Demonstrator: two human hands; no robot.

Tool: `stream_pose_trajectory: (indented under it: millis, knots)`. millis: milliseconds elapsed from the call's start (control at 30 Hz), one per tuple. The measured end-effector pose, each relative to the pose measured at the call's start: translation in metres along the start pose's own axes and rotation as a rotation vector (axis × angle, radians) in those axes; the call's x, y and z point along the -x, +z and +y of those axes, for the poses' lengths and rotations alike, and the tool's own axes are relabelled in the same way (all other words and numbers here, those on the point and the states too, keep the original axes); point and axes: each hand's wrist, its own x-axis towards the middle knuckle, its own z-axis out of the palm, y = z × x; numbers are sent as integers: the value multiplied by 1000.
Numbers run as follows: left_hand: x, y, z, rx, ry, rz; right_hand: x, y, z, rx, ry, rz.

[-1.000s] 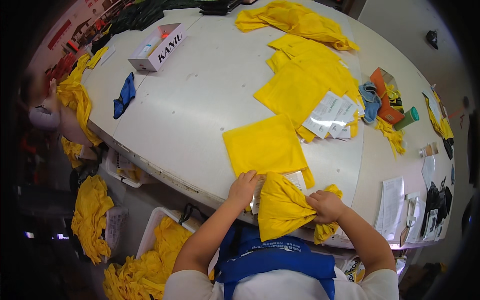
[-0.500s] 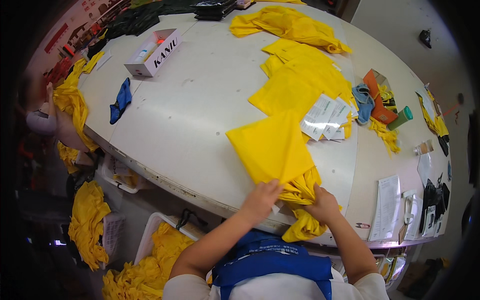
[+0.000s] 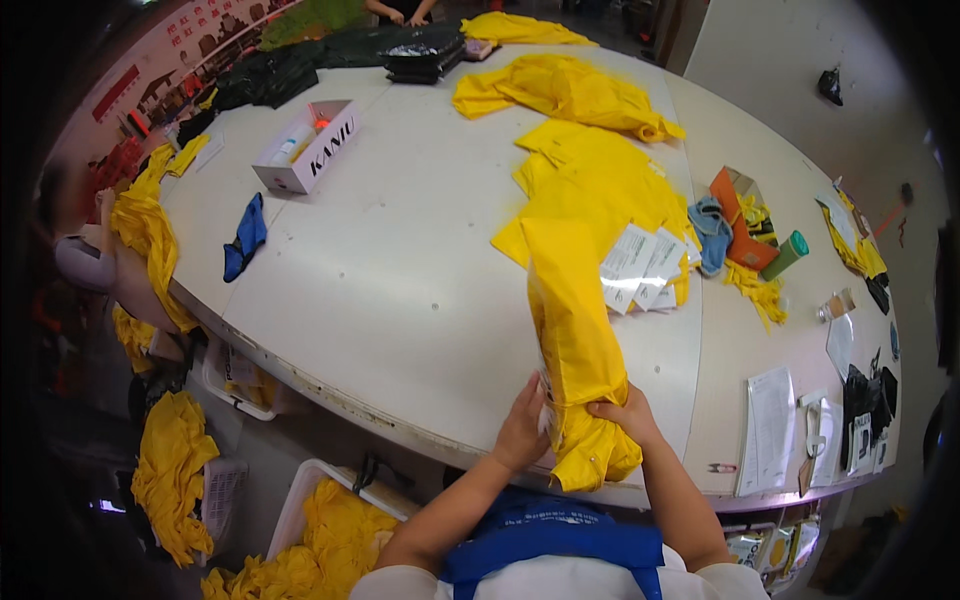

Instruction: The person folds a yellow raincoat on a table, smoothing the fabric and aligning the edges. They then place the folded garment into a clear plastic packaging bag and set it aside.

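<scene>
A yellow garment [image 3: 575, 345], folded into a long narrow bundle, stands tilted up from the table's near edge, its far end over other yellow pieces. My right hand [image 3: 628, 418] grips its lower right side, thumb across the front. On the left side my left hand [image 3: 522, 430] presses against it, fingers closed along the edge beside a small whitish piece [image 3: 546, 405]; the fingertips are partly hidden. Below my hands the bundle's loose end bunches up, with a small snap showing. Just beyond lies a stack of yellow garments [image 3: 590, 180], with white printed sheets [image 3: 630, 265] on it.
On the large white table [image 3: 400, 220] are a white box [image 3: 305, 150], a blue cloth [image 3: 244, 238], an orange box [image 3: 745, 220], a green cup [image 3: 785, 255] and papers [image 3: 768, 430]. Bins of yellow fabric [image 3: 335, 520] stand below left. Another person handles yellow fabric far left.
The wide, flat folded garment has become a narrow upright bundle. My left hand has moved from its top to its left side; the right hand has shifted slightly left. The view has tilted up.
</scene>
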Motion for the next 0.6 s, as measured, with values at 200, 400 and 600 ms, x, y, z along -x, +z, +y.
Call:
stream_pose_trajectory:
  millis: [200, 400, 600]
  knots:
    - [-33, -10, 6, -96, 115, 236, -10, -7, 8, -27, -10, 13]
    - [-33, -11, 35, 2, -104, 73, -21, -12, 15, 278, -82, 310]
    - [-7, 7, 66, 308, -379, 52, -31, -16, 3, -81, -205, 372]
